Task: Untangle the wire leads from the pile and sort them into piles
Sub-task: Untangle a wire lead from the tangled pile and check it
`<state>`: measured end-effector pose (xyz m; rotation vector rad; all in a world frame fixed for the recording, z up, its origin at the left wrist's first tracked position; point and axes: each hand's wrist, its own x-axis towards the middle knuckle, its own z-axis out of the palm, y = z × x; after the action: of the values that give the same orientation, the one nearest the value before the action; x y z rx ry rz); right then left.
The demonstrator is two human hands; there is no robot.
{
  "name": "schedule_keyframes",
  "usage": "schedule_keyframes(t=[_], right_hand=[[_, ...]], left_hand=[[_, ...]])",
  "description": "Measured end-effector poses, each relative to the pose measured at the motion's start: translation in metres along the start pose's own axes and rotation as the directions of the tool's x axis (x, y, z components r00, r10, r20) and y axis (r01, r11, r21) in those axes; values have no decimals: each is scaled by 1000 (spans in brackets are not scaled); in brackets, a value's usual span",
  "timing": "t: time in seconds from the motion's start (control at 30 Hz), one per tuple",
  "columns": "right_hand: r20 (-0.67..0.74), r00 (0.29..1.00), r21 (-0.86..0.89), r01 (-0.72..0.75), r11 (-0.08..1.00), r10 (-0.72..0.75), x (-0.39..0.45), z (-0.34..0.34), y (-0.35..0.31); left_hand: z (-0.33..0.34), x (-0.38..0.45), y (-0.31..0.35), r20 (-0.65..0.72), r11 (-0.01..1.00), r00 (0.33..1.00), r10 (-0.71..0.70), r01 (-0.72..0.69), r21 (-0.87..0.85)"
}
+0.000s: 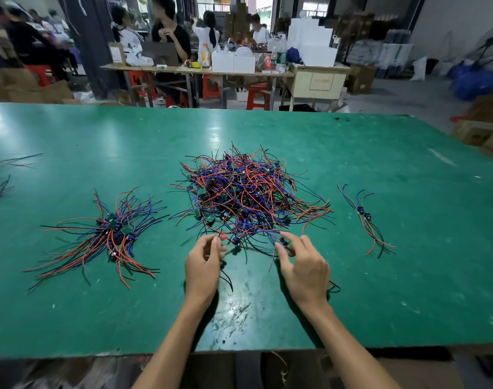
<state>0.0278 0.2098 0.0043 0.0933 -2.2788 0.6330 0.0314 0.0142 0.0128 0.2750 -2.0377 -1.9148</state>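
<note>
While both hands work the near edge of the tangled pile [245,195], which sits mid-table w/ red, blue and black leads knotted round small green boards, I'm pinching a red lead w/ my left hand [203,262], fingers curled on it. My right hand [304,265] has thumb and forefinger closed on a small board w/ its wires, right at the pile's near rim.

Risks, as I judge them: leads here loop through each other, so a straight tug prob drags a whole clump toward me instead of one piece. Pull too hard and a wire could tear off its board at the joint. Both hands may well be on two diff pieces, not one; pulling apart then just tightens the knot. A black wire [227,276] trails under my left wrist and could snag.

Sorted pile [110,234] lies well to the left, fanned out; a small pair [364,217] lies to the right, apart from the heap. Dragged clumps could spill into either and mix them. A few stray leads [15,161] sit at the far-left edge of the green table [267,304].

Writing: a cream cabinet [318,82] in the background has a label, too blurred to read. No brands I can make out.
</note>
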Motion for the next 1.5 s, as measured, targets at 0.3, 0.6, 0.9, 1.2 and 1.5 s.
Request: schedule_keyframes(t=[0.3, 0.6, 0.9, 1.2, 1.5], right_hand=[[-139, 962, 82, 247, 966, -234, -3, -3, -3], [-151, 932, 203, 355, 913, -329, -6, -2, -6], [-142, 854, 81, 514, 854, -501, -7, -1, 0], [-159, 864, -33, 479, 877, -477, -5, -2, -4], [152, 979, 170, 110, 979, -136, -23, -13, -35]], left_hand=[[2, -16, 7, -36, 685, 783, 620, -519, 511], [19, -28, 13, 388, 803, 816, 428, -540, 252], [30, -21, 20, 200, 952, 979, -30, 89, -294], [26, -20, 15, 149, 888, 982, -120, 174, -427], [22, -17, 12, 57, 791, 969, -239, 229, -568]])
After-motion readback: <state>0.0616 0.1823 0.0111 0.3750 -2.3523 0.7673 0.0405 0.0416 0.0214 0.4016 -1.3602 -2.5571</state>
